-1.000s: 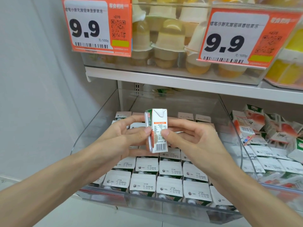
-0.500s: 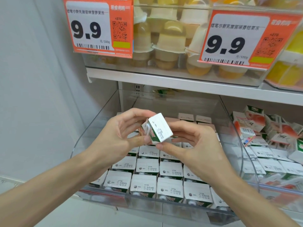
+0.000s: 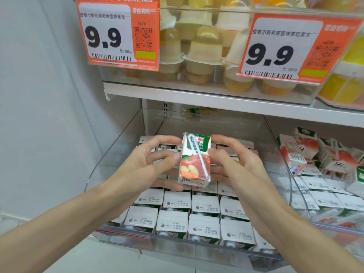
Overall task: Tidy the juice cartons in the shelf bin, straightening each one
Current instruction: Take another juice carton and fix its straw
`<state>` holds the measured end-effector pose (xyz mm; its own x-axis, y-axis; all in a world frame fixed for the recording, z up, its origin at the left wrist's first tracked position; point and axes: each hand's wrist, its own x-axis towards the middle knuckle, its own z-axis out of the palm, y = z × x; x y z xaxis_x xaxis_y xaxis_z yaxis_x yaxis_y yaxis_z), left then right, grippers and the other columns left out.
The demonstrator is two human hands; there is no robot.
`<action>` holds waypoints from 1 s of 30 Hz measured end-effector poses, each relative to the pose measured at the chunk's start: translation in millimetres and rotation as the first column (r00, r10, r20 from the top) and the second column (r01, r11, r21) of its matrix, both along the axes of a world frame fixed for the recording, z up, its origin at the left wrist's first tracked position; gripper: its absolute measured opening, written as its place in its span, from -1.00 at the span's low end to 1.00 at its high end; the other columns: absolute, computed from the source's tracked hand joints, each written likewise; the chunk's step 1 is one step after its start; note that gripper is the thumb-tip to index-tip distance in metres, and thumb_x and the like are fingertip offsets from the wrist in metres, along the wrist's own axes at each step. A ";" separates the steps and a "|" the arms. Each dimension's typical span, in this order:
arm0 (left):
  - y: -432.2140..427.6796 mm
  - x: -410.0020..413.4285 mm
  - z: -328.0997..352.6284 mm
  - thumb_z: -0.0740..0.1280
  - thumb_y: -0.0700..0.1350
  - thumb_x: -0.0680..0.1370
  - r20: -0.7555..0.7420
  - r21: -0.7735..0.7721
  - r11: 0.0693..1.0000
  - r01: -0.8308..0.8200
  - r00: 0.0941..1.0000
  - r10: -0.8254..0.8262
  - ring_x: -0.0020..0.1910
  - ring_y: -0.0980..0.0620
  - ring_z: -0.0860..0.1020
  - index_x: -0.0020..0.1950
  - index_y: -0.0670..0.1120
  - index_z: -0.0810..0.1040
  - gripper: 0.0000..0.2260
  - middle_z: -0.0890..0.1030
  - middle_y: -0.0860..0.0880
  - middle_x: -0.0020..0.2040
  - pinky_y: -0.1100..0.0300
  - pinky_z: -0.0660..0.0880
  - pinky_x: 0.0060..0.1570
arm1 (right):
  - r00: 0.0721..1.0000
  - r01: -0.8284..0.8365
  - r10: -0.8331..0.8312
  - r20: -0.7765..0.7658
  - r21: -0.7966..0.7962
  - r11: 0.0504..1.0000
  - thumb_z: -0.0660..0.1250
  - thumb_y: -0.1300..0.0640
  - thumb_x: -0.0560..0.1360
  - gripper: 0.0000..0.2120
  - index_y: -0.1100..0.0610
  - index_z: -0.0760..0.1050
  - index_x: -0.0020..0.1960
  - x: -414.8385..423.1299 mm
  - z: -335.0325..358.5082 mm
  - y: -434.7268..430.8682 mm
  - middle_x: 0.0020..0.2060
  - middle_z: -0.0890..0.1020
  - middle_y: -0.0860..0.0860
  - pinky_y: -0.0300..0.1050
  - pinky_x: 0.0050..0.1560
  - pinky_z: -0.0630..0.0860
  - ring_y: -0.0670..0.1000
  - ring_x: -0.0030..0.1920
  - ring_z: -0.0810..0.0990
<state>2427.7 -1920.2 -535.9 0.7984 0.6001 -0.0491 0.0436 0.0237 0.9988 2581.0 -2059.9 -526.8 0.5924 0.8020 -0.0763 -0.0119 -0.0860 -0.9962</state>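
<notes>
Carton in hand: small red, green and white juice carton with an apple picture and a white straw taped across its face, held roughly upright, a little tilted, above the middle of the bin and touching no row.
Left hand: the left hand grips the carton's left edge, fingers curled behind it and thumb against the near side.
Right hand: the right hand pinches the carton's right edge, fingers curled round it.
Bin: clear plastic shelf bin on the lower shelf, sloping toward the near edge.
Near rows: white-topped juice cartons with printed date stamps stand upright side by side in straight rows at the near end; this part looks done.
Far rows: the cartons toward the far end are mostly hidden behind the hands, so their order cannot be told.
Slot for the held carton: not visible; the hands cover the middle of the bin.
Progress: judged well along, with the near rows in order and one carton out of place.
Left to do: seat the held carton upright in a row, then check the far rows.
Bin on the right: jumbled juice cartons lying at angles, not tidied.
</notes>
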 end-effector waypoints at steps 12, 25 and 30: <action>-5.7 2.7 -5.1 0.48 -0.15 0.58 -0.048 0.331 0.935 0.124 0.992 -0.115 -0.10 -0.10 0.77 0.39 0.33 0.56 -0.51 0.70 -0.05 0.02 0.08 0.69 -0.12 | 0.915 -0.057 0.037 -0.402 -0.038 0.998 0.36 0.05 0.65 -0.79 -0.03 0.72 0.22 7.8 2.6 0.5 -0.02 0.78 0.19 -0.21 -0.36 0.65 0.03 -0.36 0.69; 7.3 2.7 -7.7 0.53 0.16 0.39 -0.047 0.497 0.865 -0.067 0.993 0.104 -0.32 0.04 0.64 0.30 0.29 0.65 -0.54 0.56 0.11 -0.20 -0.01 0.70 -0.17 | 0.994 -0.113 0.114 0.003 -0.068 0.991 0.51 0.17 0.55 -0.63 -0.07 0.63 0.33 3.3 -4.8 -0.6 -0.08 0.80 0.10 -0.11 0.11 0.67 0.06 -0.01 0.79; 11.5 1.3 -11.3 0.54 0.14 0.40 -0.024 0.564 0.822 -0.079 0.993 0.112 -0.05 0.09 0.69 0.27 0.34 0.67 -0.57 0.62 0.15 0.17 0.11 0.63 -0.03 | 0.964 -0.092 0.100 0.246 -0.043 0.995 0.56 0.05 0.46 -0.58 -0.20 0.62 0.28 5.2 -6.0 4.1 -0.18 0.79 -0.01 0.02 0.15 0.69 0.00 -0.10 0.79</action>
